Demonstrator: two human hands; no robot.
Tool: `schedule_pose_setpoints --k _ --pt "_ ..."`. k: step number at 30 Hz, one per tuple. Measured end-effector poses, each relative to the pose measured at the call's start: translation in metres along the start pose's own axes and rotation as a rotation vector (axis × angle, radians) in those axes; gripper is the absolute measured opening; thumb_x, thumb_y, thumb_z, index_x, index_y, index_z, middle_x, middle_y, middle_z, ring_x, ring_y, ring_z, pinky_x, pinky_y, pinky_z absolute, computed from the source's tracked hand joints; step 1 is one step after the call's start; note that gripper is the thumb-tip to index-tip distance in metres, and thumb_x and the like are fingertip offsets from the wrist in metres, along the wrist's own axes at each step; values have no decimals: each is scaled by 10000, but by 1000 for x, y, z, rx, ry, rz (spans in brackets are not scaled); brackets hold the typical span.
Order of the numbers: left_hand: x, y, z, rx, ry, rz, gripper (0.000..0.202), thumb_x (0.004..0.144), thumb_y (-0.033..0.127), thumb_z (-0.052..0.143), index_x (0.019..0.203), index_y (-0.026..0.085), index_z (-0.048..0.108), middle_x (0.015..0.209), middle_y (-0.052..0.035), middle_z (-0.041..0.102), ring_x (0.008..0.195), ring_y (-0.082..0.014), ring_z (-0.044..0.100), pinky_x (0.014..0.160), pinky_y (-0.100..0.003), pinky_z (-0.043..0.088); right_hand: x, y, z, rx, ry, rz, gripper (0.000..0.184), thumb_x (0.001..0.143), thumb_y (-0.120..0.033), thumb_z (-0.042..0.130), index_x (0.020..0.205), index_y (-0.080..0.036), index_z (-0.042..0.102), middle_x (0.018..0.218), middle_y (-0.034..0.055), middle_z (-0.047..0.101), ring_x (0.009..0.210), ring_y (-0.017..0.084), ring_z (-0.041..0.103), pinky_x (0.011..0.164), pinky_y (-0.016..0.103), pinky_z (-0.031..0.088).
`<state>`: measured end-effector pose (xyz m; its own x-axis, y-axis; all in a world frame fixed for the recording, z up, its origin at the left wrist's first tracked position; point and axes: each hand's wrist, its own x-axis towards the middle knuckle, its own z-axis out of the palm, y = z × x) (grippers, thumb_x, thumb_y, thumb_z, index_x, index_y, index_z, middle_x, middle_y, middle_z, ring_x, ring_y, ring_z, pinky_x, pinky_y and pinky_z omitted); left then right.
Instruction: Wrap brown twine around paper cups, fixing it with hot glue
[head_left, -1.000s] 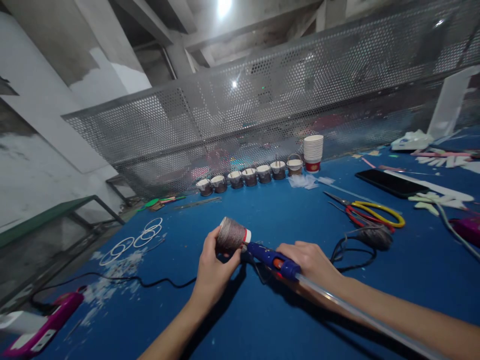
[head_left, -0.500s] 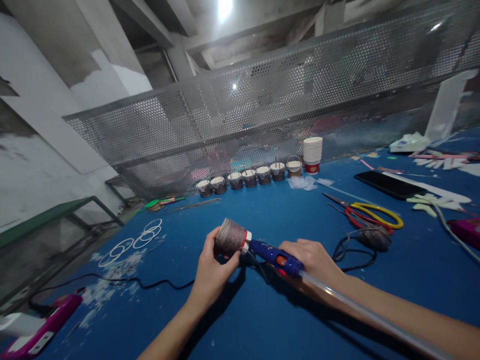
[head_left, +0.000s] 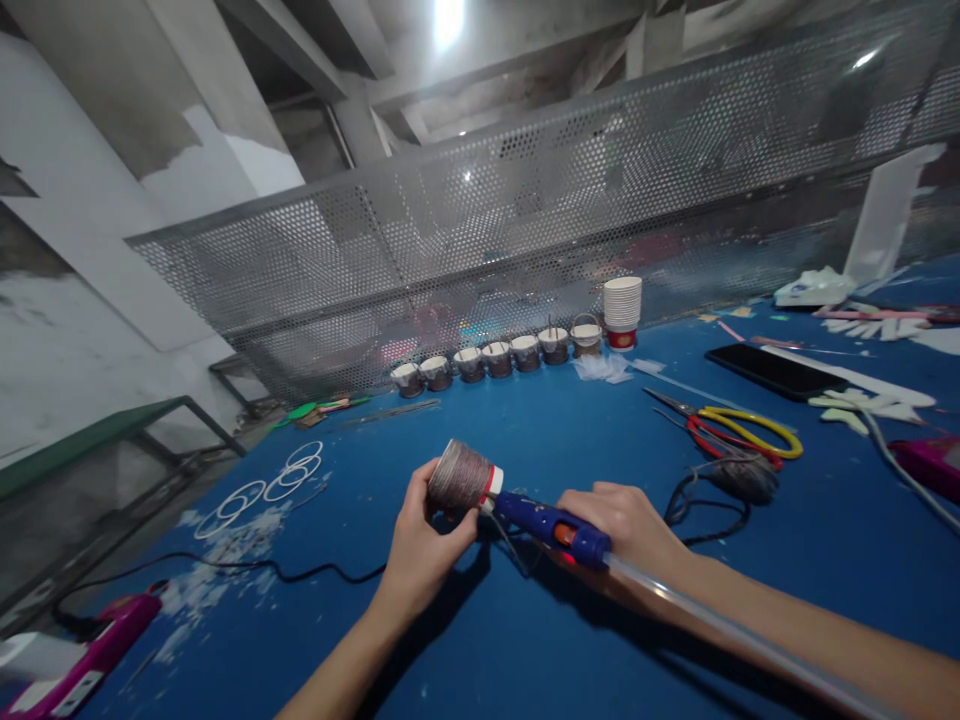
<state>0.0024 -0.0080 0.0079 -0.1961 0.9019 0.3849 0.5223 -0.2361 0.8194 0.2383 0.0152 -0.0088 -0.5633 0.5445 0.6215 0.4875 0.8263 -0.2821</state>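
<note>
Tilted on its side, a paper cup (head_left: 460, 474) wrapped in grey-brown yarn is gripped by my left hand (head_left: 424, 540), fingers behind and thumb below. A red band and white rim show at its right end. My right hand (head_left: 626, 525) is closed round a blue hot glue gun (head_left: 544, 522) with a long clear glue stick (head_left: 697, 602) sticking out of its back. The gun's nozzle is at the cup's red and white end; whether it touches cannot be made out. A loose yarn strand hangs below the nozzle. Right of my right hand lies a yarn ball (head_left: 745, 478).
Scissors (head_left: 742, 428) with red and yellow handles and a black phone (head_left: 776, 371) lie to the right. Several wrapped cups (head_left: 496, 360) line the back beside a paper cup stack (head_left: 622, 312). White rings (head_left: 294, 470) and a purple power strip (head_left: 94, 650) are at left.
The glue gun's nozzle has shifted slightly left and down along the cup's end. The cup and my left hand have barely moved.
</note>
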Motion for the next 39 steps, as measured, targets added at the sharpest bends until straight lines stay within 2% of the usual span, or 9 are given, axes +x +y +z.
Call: schedule_pose_setpoints --k 3,7,12,19,25,31,39 --pt "0 -2 0 -25 -21 4 487 692 281 693 1138 219 510 995 -51 653 863 -195 648 819 -377 524 0 0 3 0 5 -12 217 887 -291 497 715 -180 569 587 -1 610 454 98 385 526 257 237" --pt "0 -1 0 -36 -43 18 436 702 267 681 1101 226 510 951 -30 658 847 -192 653 813 -380 527 -2 3 7 -19 49 49 270 888 -387 502 716 -188 562 577 0 594 454 104 383 526 267 226" --pt "1 0 -1 -40 -56 36 410 706 262 677 1078 214 510 940 -35 661 837 -189 655 817 -381 524 -1 3 2 21 -11 -31 272 913 -358 494 728 -176 573 592 -1 603 456 97 400 533 260 250" --pt "1 -2 -2 -57 -74 51 408 692 268 679 1060 211 512 929 -34 664 850 -193 659 843 -389 524 6 -1 -10 68 -80 269 228 865 -367 573 720 -196 617 627 11 657 530 132 553 543 247 298" --pt "1 -3 -2 -59 -61 50 411 683 259 692 1051 214 515 935 -39 656 869 -203 656 859 -407 523 8 -4 -14 131 -104 246 222 853 -360 568 717 -193 623 620 13 649 531 126 537 540 238 325" --pt "3 -4 -3 -82 -91 102 370 687 254 695 1016 210 532 932 -33 642 851 -190 647 835 -380 532 11 -2 -13 232 -36 437 318 857 -417 569 624 -202 581 548 -2 581 478 108 431 483 236 308" --pt "4 -9 -5 -96 -112 105 371 704 253 699 1033 206 534 948 -42 638 870 -194 648 843 -375 528 13 -7 -18 326 -84 492 298 834 -428 584 634 -208 603 566 -11 559 509 114 450 488 230 327"
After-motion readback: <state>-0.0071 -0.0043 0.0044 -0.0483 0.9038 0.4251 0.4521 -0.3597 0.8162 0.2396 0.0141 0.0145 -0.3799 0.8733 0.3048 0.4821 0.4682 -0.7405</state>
